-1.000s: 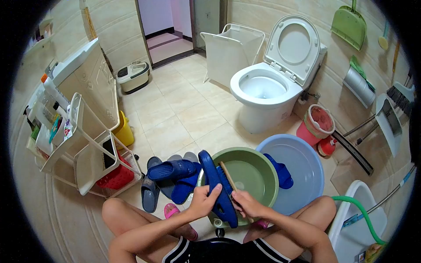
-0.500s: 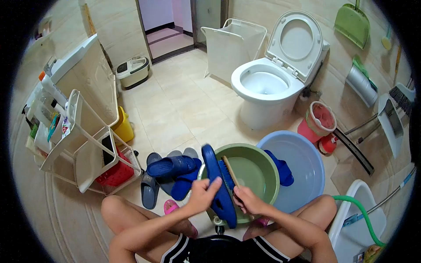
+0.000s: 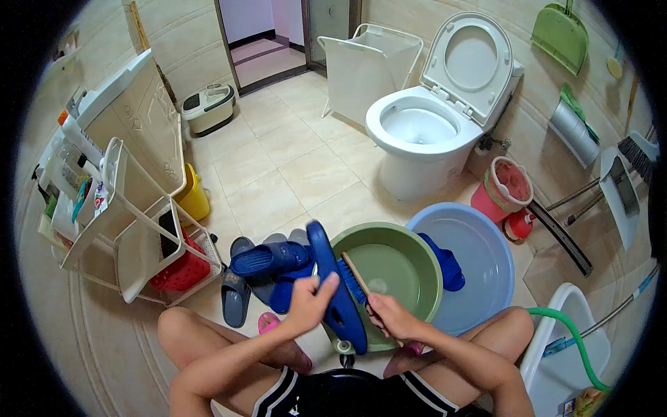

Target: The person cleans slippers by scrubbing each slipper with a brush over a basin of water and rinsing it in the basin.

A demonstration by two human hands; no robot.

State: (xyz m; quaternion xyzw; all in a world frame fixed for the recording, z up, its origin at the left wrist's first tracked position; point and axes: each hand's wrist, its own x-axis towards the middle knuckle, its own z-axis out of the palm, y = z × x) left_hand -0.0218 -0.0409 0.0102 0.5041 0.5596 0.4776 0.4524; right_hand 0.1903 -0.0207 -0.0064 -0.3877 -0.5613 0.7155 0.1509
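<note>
My left hand grips a blue slipper by its middle, thumb over the near face; the slipper is tilted on edge above the left side of a green basin. In my right hand is a scrubbing brush with a wooden back and blue bristles. Its bristles face the slipper and seem to touch it. The green basin holds some water. Another blue slipper lies in the light blue basin, which also has water.
Several blue and grey slippers are piled left of the green basin. A white shelf rack stands at the left, a toilet ahead. At the right are a pink bin, a white tub and a green hose.
The slipper and my left hand have shifted slightly left and up. My right hand has moved a little left with the brush, which stays against the slipper.
</note>
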